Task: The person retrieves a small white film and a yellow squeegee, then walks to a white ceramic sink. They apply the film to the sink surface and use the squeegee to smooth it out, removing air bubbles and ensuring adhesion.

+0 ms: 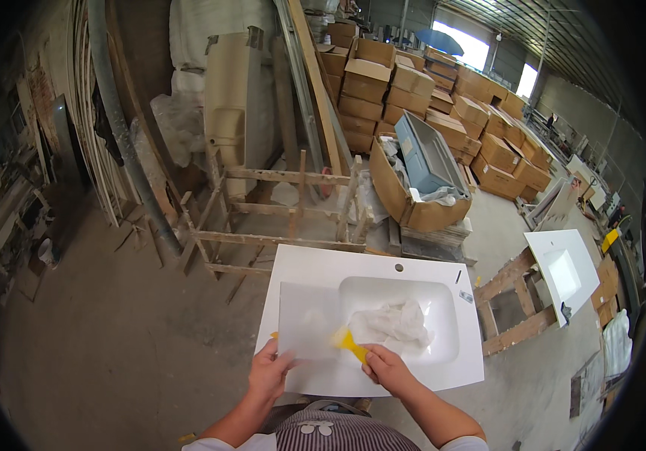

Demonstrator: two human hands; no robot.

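My right hand (383, 367) grips the yellow handle of a small scraper or brush (352, 345); its pale end is blurred and lies over the right edge of a thin greyish-white square sheet (310, 315). With my left hand (269, 366) I hold that sheet at its lower left corner. A small yellow piece shows beside the left fingers. The sheet is over the left part of a white washbasin top (413, 383), which has a round tap hole. In its rectangular basin (444, 315) lies a crumpled white cloth (393, 324).
Beyond the basin top stands a rough wooden frame (283, 239). An opened carton (430, 214) holds a blue-grey trough (427, 152). Stacked cardboard boxes (362, 107) fill the back. At right, another white basin top (585, 253) rests on a wooden stand (517, 335). A pole (114, 113) leans at left.
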